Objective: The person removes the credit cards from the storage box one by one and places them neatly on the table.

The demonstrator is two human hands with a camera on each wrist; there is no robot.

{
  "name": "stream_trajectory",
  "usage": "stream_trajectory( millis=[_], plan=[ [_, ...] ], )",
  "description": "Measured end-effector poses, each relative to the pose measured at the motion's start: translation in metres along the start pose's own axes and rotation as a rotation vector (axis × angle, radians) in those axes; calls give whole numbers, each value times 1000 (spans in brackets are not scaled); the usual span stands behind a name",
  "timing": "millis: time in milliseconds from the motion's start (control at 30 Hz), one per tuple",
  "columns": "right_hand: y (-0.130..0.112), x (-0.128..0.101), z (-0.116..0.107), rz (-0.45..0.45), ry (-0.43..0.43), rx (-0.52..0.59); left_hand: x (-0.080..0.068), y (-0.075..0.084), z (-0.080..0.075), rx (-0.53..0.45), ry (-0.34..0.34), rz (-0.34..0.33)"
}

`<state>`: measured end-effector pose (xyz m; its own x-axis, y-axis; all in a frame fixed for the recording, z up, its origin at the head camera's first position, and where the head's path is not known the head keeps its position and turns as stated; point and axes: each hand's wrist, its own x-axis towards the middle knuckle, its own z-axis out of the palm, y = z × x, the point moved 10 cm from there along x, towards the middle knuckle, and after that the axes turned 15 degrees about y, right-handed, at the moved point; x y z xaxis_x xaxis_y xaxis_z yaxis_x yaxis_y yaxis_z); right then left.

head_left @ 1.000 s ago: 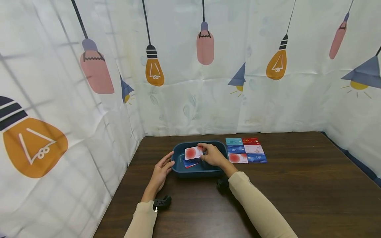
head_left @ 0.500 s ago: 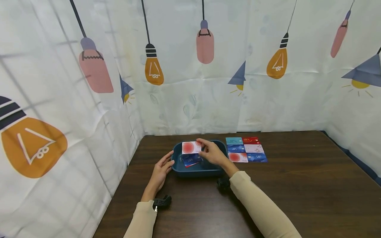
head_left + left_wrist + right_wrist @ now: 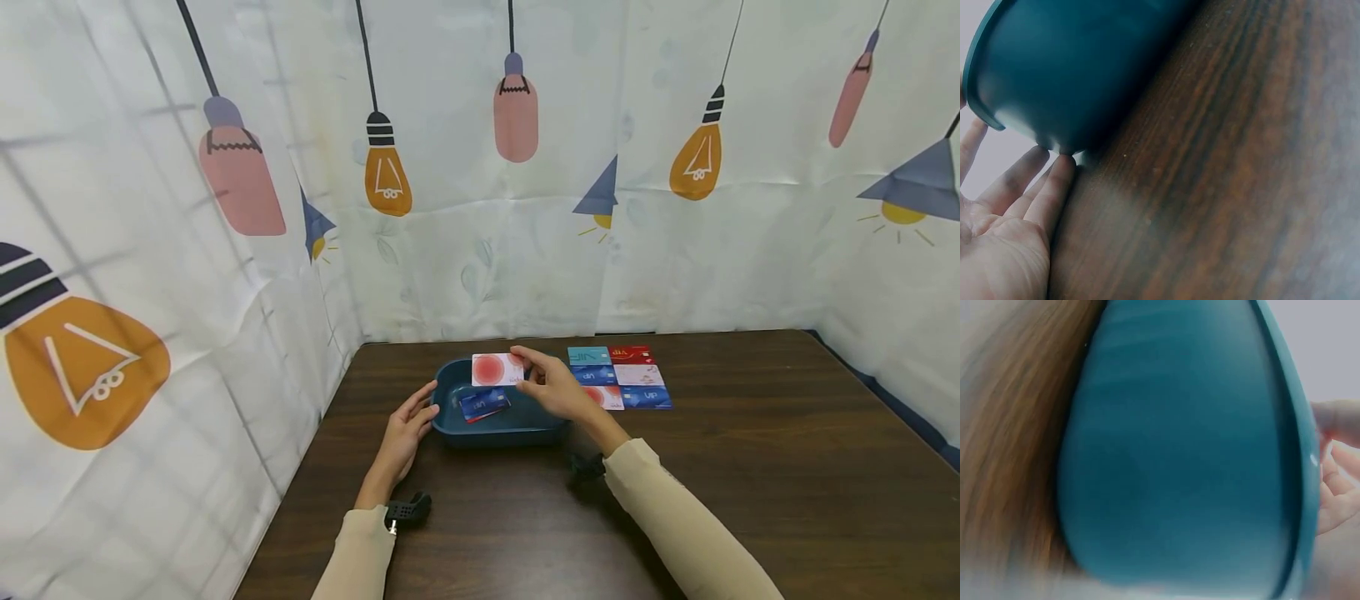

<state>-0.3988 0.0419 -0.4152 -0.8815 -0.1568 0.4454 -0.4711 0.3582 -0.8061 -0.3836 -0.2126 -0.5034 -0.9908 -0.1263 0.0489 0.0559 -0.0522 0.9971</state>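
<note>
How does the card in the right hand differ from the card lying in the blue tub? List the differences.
The held card is white with a red disc; the card in the tub is dark blue. The held card is pinched by the right hand above the blue tub; the tub card lies loose inside, tilted askew. Both look alike in size and shape.

We found the tray [image 3: 491, 429] on the table [image 3: 750, 467], cards [image 3: 483, 404] inside it, a card grid [image 3: 626, 377] to its right.

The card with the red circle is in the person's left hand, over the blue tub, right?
Not quite. In the head view the right hand pinches the card with the red circle over the blue tub. The left hand only touches the tub's side.
</note>
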Motion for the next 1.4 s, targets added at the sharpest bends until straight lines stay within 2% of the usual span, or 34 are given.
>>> stream_trajectory(
  millis=[267, 567, 800, 1000, 1167, 1300, 1400],
  plan=[
    [8, -17, -31, 19, 1, -18, -1, 1, 2, 1, -14, 6],
    [22, -34, -57, 116, 14, -46, 1, 1, 1, 15, -18, 17],
    [24, -42, -68, 80, 22, -33, 1, 1, 1, 2, -22, 16],
    [29, -43, -77, 91, 34, -54, 1, 1, 1, 0, -20, 16],
    [30, -43, -83, 76, 44, -10, 0, 0, 1, 7, -17, 11],
    [33, -43, -87, 94, 43, 32, 0, -1, 0, 21, -19, 6],
    [37, -42, -91, 115, 46, 25, -1, -1, 0, 25, -16, 5]
  ],
)
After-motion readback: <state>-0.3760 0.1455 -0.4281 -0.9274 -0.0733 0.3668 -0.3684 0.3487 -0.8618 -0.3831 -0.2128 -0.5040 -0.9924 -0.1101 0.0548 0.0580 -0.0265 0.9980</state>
